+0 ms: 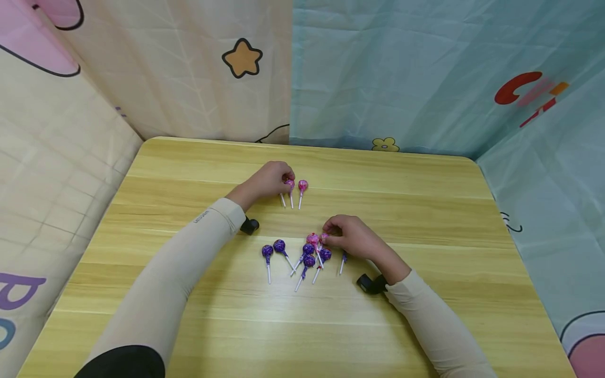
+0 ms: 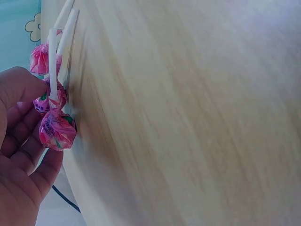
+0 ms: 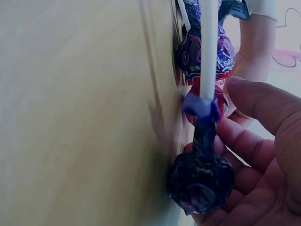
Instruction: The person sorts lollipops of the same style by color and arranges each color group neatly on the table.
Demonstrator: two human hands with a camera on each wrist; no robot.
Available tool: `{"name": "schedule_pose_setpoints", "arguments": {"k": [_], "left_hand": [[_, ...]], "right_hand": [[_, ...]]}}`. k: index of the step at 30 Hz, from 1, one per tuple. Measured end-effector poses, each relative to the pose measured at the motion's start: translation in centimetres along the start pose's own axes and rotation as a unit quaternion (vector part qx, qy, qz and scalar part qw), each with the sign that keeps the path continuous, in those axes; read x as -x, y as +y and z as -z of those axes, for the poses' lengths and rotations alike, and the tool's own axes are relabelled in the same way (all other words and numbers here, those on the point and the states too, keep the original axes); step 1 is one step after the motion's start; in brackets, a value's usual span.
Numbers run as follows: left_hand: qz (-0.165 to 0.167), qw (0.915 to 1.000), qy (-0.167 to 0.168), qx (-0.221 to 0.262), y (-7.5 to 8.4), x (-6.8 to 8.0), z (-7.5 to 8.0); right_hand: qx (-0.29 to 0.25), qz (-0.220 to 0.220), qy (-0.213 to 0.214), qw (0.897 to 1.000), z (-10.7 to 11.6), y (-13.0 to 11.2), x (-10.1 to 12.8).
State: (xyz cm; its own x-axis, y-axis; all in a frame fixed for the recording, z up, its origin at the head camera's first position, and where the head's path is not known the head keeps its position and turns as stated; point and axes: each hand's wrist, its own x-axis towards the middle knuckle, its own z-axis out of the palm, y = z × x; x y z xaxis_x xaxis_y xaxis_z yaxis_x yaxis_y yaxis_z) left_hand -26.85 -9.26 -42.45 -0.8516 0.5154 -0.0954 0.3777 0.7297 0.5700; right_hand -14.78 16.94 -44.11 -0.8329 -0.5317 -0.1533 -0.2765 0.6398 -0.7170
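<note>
At the back of the table, my left hand [image 1: 268, 179] pinches a pink lollipop [image 1: 290, 184] by its wrapped head. Another pink lollipop [image 1: 303, 185] lies to its right; a third, closer to the wrist, shows mostly its white stick [image 1: 282, 200]. The left wrist view has all three, with the thumb against the middle lollipop [image 2: 44, 102]. Nearer the front, my right hand [image 1: 352, 236] grips a pink lollipop [image 1: 324, 238] between thumb and fingers. Beside that lies one more pink lollipop [image 1: 313, 239], among several purple lollipops [image 1: 309, 261]. A purple lollipop [image 3: 201, 181] sits beneath the right palm.
Two purple lollipops [image 1: 267, 251] lie left of the cluster. Dark wrist cameras are strapped near the left cuff [image 1: 249, 226] and the right cuff [image 1: 371, 284]. The wooden table [image 1: 212, 325] ends at printed curtains [image 1: 378, 68] behind and on both sides.
</note>
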Motion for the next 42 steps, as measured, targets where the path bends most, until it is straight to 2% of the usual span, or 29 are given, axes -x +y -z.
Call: {"name": "schedule_pose_setpoints", "arguments": {"k": [9,22,34,42], "left_hand": [[-0.001,1.0,0.0,-0.009,0.1,0.1,0.1],[0.027,0.9995,0.014,0.003,-0.6,0.8,0.4],[0.023,0.9996,0.016,0.0,-1.0,1.0,0.2],[0.006,0.9997,0.024,0.004,-1.1,1.3,0.1]], "right_hand": [[0.005,0.0,-0.001,1.0,0.0,0.0,0.0],[0.004,-0.005,-0.003,1.0,0.1,-0.1,0.0],[0.003,-0.003,0.0,1.0,0.1,-0.1,0.1],[0.002,-0.004,-0.001,1.0,0.1,-0.2,0.2]]}}
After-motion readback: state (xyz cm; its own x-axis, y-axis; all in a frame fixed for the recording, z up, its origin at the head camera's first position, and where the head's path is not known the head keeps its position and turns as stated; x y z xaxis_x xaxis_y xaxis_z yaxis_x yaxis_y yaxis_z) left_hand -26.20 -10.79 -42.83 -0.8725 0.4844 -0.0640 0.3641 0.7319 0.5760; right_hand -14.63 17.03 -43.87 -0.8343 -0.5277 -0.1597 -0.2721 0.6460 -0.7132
